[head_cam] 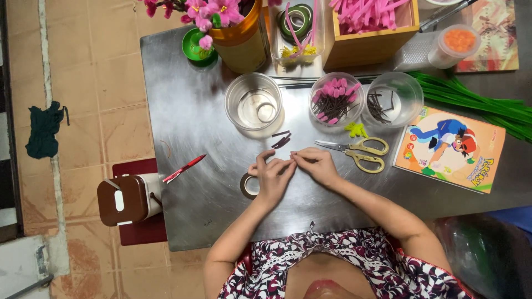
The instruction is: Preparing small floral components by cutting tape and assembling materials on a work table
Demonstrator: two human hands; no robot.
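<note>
My left hand [271,176] and my right hand [317,164] meet at the fingertips over the metal table [188,116], pinching a small thin brown piece [291,158] between them. A brown tape roll [248,186] lies under my left hand. A few short brown sticks [281,139] lie just beyond my fingers. Yellow-handled scissors [357,150] rest to the right of my right hand.
Three clear cups stand at the back: an empty one [254,102], one with pink-tipped sticks [334,99], one with brown sticks [391,99]. A yellow vase of pink flowers [238,30], a wooden box of pink strips [370,27], green stems [476,99], a colourful book [450,148] and a red cutter [184,168] lie around.
</note>
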